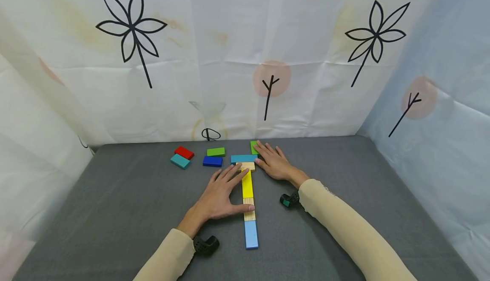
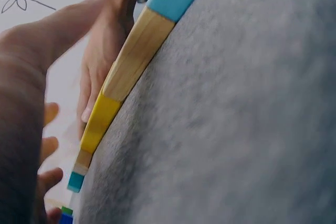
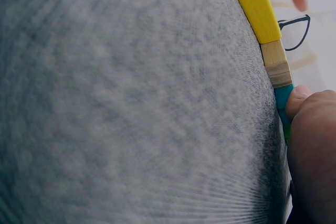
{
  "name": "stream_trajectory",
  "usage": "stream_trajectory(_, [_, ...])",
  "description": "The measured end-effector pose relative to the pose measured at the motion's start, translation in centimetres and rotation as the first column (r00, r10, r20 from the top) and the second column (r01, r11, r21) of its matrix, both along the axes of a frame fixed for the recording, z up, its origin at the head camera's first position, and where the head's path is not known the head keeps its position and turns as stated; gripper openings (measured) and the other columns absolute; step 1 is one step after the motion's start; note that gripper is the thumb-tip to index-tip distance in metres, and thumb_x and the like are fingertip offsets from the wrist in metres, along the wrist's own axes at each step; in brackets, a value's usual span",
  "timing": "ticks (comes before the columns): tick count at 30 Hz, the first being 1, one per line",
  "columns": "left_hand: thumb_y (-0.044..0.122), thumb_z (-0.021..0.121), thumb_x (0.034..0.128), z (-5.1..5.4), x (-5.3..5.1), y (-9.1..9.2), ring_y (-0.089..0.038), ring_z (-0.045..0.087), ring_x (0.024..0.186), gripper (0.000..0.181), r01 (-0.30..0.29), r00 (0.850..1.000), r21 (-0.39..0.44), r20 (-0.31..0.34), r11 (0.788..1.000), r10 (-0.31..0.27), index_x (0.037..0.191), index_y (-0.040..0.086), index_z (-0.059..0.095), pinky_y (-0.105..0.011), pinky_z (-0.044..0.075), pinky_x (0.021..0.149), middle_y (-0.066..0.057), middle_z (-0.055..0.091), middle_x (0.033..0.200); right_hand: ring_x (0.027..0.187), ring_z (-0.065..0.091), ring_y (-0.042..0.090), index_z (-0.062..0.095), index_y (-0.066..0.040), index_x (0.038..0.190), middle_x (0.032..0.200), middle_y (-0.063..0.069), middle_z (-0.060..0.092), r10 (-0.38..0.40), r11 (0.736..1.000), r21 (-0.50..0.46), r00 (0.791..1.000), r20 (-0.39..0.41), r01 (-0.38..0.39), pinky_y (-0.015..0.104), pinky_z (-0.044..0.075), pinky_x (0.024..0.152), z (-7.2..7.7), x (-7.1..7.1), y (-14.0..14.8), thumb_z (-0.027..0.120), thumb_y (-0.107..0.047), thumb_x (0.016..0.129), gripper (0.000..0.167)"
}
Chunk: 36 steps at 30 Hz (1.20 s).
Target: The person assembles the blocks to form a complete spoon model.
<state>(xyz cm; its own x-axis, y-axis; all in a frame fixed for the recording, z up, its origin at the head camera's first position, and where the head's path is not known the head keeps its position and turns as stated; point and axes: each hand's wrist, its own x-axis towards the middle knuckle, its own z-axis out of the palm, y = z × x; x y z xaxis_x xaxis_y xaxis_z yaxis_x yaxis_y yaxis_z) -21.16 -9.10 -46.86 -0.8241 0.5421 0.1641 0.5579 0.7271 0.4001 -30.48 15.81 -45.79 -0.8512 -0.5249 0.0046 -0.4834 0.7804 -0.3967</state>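
A straight line of blocks runs away from me in the head view: light blue point(image 1: 251, 235), plain wood point(image 1: 250, 216), yellow point(image 1: 248, 187). A crosswise wooden block point(image 1: 249, 167) and a teal-blue block point(image 1: 243, 158) cap its far end. Over the line's left side spreads my left hand point(image 1: 218, 193), fingers extended and thumb across the plain wood; the left wrist view shows the thumb raised above the blocks. My right hand point(image 1: 277, 164) lies at the far end, fingertips at a partly hidden green block point(image 1: 253, 146). Its thumb point(image 3: 298, 98) is at the teal-blue block's right end.
Left of the line lie a dark blue block point(image 1: 212, 161), another green block point(image 1: 216, 152), a red block point(image 1: 184, 152) and a turquoise block point(image 1: 180, 161). The grey cloth-covered table point(image 1: 126, 213) meets printed white curtains point(image 1: 229, 38) behind and at the sides.
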Motion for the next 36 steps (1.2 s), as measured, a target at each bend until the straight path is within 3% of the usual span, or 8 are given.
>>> stream_trajectory(6, [0.069, 0.065, 0.0846, 0.6, -0.2, -0.5, -0.030, 0.030, 0.150, 0.096, -0.093, 0.989, 0.119, -0.106, 0.989, 0.106, 0.161, 0.021, 0.033, -0.061, 0.021, 0.118, -0.006, 0.031, 0.164, 0.154, 0.011, 0.039, 0.021, -0.008, 0.163, 0.169, 0.013, 0.014, 0.003, 1.000, -0.001, 1.000, -0.009, -0.003, 0.062, 0.001, 0.120, -0.1, -0.1, 0.0, 0.037, -0.035, 0.112, 0.060])
stream_trajectory(8, [0.061, 0.071, 0.0856, 0.7, -0.4, -0.7, -0.031, 0.034, 0.147, 0.091, -0.129, 0.979, 0.194, -0.130, 0.973, 0.155, 0.158, 0.016, 0.039, -0.062, 0.024, 0.116, -0.009, 0.037, 0.162, 0.154, 0.011, 0.039, 0.020, -0.008, 0.163, 0.169, 0.012, 0.013, 0.003, 1.000, 0.005, 1.000, -0.010, -0.003, 0.062, 0.001, 0.120, -0.1, -0.1, 0.1, 0.037, -0.036, 0.112, 0.060])
stream_trajectory(11, [0.049, 0.077, 0.0862, 0.6, -0.8, -1.0, -0.036, 0.040, 0.143, 0.084, -0.192, 0.958, 0.309, -0.147, 0.931, 0.247, 0.153, 0.009, 0.046, -0.065, 0.027, 0.113, -0.014, 0.044, 0.156, 0.154, 0.010, 0.037, 0.019, -0.010, 0.163, 0.169, 0.011, 0.011, 0.001, 1.000, 0.012, 1.000, -0.001, -0.001, 0.060, 0.001, 0.121, -0.1, -0.1, 0.1, 0.036, -0.037, 0.112, 0.061])
stream_trajectory(16, [0.041, 0.079, 0.0874, 0.4, -1.3, -1.5, -0.041, 0.041, 0.140, 0.078, -0.335, 0.918, 0.417, -0.059, 0.845, 0.393, 0.150, 0.004, 0.050, -0.066, 0.029, 0.112, -0.019, 0.046, 0.153, 0.154, 0.010, 0.037, 0.018, -0.010, 0.163, 0.169, 0.012, 0.011, 0.003, 1.000, 0.010, 1.000, 0.000, -0.003, 0.060, 0.001, 0.121, 0.1, -0.1, 0.1, 0.036, -0.036, 0.112, 0.061])
stream_trajectory(24, [0.033, 0.079, 0.0890, 0.4, -2.2, -2.4, -0.044, 0.038, 0.140, 0.078, -0.479, 0.857, 0.513, 0.096, 0.713, 0.506, 0.152, 0.001, 0.045, -0.063, 0.028, 0.115, -0.024, 0.044, 0.153, 0.154, 0.011, 0.038, 0.020, -0.008, 0.163, 0.169, 0.013, 0.013, 0.008, 1.000, -0.001, 1.000, -0.011, -0.008, 0.061, 0.002, 0.121, 0.1, 0.0, 0.0, 0.038, -0.035, 0.112, 0.060])
stream_trajectory(31, [0.036, 0.078, 0.0897, 0.2, -3.0, -2.3, -0.043, 0.040, 0.141, 0.079, -0.603, 0.786, 0.477, 0.218, 0.640, 0.579, 0.152, 0.000, 0.044, -0.060, 0.029, 0.115, -0.024, 0.046, 0.151, 0.154, 0.012, 0.038, 0.022, -0.008, 0.162, 0.169, 0.012, 0.014, 0.007, 1.000, -0.013, 1.000, -0.013, -0.007, 0.060, 0.001, 0.121, 0.1, 0.1, 0.0, 0.039, -0.034, 0.112, 0.060])
stream_trajectory(36, [0.036, 0.080, 0.0880, 0.1, -3.6, -1.9, -0.046, 0.041, 0.135, 0.078, -0.647, 0.748, 0.463, 0.233, 0.606, 0.621, 0.147, -0.005, 0.049, -0.061, 0.029, 0.113, -0.027, 0.052, 0.144, 0.154, 0.011, 0.037, 0.020, -0.009, 0.163, 0.169, 0.012, 0.012, 0.004, 1.000, -0.007, 1.000, -0.010, -0.004, 0.060, 0.000, 0.121, -0.1, 0.0, 0.1, 0.038, -0.035, 0.112, 0.060])
